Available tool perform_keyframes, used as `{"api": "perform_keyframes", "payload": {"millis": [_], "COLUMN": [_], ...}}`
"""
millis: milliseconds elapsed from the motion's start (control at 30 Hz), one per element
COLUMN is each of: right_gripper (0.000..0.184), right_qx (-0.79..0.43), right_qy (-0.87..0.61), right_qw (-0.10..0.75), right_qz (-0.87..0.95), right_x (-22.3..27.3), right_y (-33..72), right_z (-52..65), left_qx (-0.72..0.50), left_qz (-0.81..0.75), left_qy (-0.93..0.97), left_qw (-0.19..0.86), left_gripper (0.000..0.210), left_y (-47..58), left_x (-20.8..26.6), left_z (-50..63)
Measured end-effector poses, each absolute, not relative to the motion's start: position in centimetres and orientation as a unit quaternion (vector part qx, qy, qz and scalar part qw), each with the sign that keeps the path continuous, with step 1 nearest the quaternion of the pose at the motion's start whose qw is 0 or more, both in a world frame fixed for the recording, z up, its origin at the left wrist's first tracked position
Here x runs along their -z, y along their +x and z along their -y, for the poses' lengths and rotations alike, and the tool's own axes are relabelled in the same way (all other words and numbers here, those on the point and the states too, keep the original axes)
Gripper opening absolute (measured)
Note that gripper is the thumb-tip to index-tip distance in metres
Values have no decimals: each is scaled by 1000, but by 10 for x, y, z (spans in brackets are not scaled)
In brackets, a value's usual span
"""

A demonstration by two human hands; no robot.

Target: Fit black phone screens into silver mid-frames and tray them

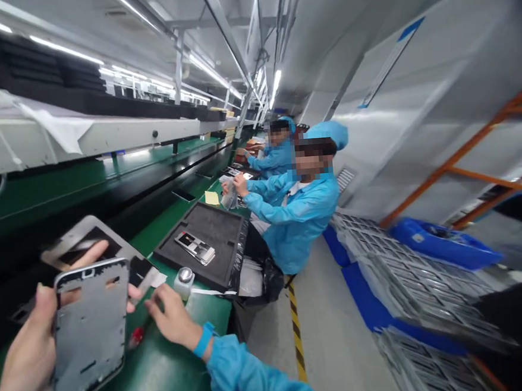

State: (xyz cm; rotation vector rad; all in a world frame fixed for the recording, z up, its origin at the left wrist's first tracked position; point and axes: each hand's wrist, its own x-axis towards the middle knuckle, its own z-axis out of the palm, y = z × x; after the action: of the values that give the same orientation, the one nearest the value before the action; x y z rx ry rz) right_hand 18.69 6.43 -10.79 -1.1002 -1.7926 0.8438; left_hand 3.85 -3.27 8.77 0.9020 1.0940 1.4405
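My left hand [33,348] is closed around a grey phone frame [92,332] with a dark rim and small cut-outs, tilted toward me. Its fingers reach behind the frame. Just past them is a blurred white-and-black phone panel [78,235]; whether it is held or lying there I cannot tell. Close to the frame's right side, my right hand [173,315] has its fingers curled inward, near a whitish tab [158,278]. Anything between those fingertips is hidden. A small bottle with a metal cap [184,279] stands beyond this hand, and a red item [137,336] lies below the frame.
A black foam tray [166,250] holds a small stack of phone parts [195,248] on the green bench [175,374]. Two co-workers in blue [305,216] sit farther along. Racks of stacked trays [410,286] and a blue bin [443,245] are at right.
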Motion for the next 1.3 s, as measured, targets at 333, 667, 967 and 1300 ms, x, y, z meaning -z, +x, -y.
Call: {"api": "perform_keyframes", "payload": {"millis": [333, 667, 967, 1300], "right_gripper": [62, 67, 57, 52], "right_qx": [-763, -761, -748, -728], "right_qy": [-112, -150, -142, -196], "right_qw": [433, 438, 467, 498], "right_qz": [467, 455, 449, 428], "right_x": [4, 13, 16, 16], "right_y": [235, 234, 238, 236], "right_z": [-18, 2, 8, 11], "left_qx": [-450, -441, -445, -494], "left_qz": [-141, -76, -91, -65], "left_qy": [416, 404, 379, 323], "left_qw": [778, 798, 806, 804], "left_gripper": [86, 94, 88, 78], "left_y": [41, 48, 51, 63], "left_x": [-43, -45, -48, -50], "left_z": [13, 18, 22, 24]}}
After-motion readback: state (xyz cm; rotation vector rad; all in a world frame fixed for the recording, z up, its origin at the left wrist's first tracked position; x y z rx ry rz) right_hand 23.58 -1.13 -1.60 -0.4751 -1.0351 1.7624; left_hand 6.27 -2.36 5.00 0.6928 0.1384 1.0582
